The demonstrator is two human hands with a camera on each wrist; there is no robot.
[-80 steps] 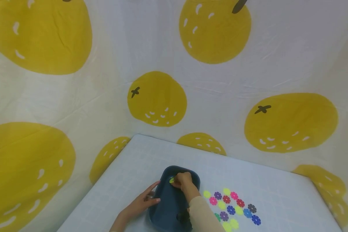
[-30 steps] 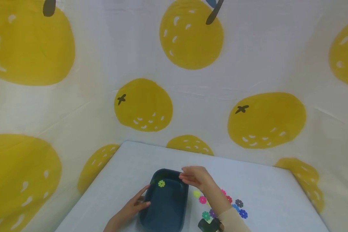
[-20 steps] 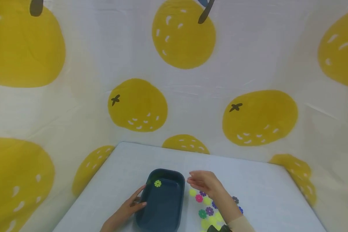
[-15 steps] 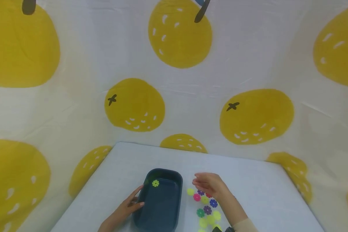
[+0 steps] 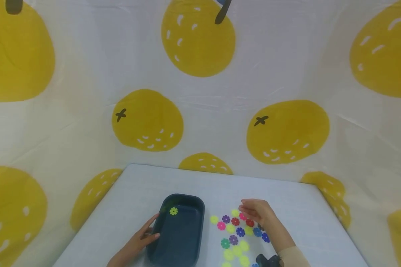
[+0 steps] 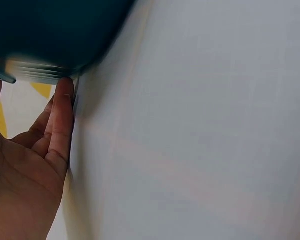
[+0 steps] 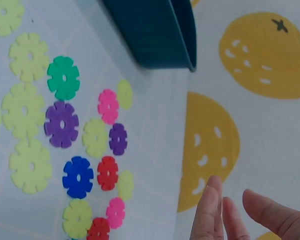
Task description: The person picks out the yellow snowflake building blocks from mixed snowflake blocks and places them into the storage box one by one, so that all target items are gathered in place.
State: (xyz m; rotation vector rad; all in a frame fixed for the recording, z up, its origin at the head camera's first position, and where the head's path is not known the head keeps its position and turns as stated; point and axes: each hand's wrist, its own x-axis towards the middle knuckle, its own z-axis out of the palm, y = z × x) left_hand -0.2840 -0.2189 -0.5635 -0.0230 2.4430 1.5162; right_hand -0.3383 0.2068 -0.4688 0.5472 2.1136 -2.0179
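Observation:
A dark blue-green rectangular tray (image 5: 177, 237) stands on the table in the head view, with one yellow-green snowflake disc (image 5: 173, 211) lying near its far left corner. My left hand (image 5: 133, 244) rests at the tray's left side, fingers straight against it; the left wrist view shows fingertips (image 6: 65, 87) at the tray wall. My right hand (image 5: 258, 212) hovers right of the tray, over the far end of a spread of coloured snowflake discs. In the right wrist view its fingers are loosely extended, with thumb and fingers apart and nothing between them.
Several notched discs lie flat right of the tray, among them a green disc (image 7: 63, 78), a purple disc (image 7: 61, 124) and a blue disc (image 7: 78, 177). A fruit-print cloth (image 5: 214, 122) hangs behind the white table (image 5: 153, 178). A dark wrist device (image 5: 269, 260) sits by the right sleeve.
My right hand earlier pinched the yellow-green disc inside the tray, let go of it there, then moved out and right over the discs. My left hand stays at the tray. The head view has turned right.

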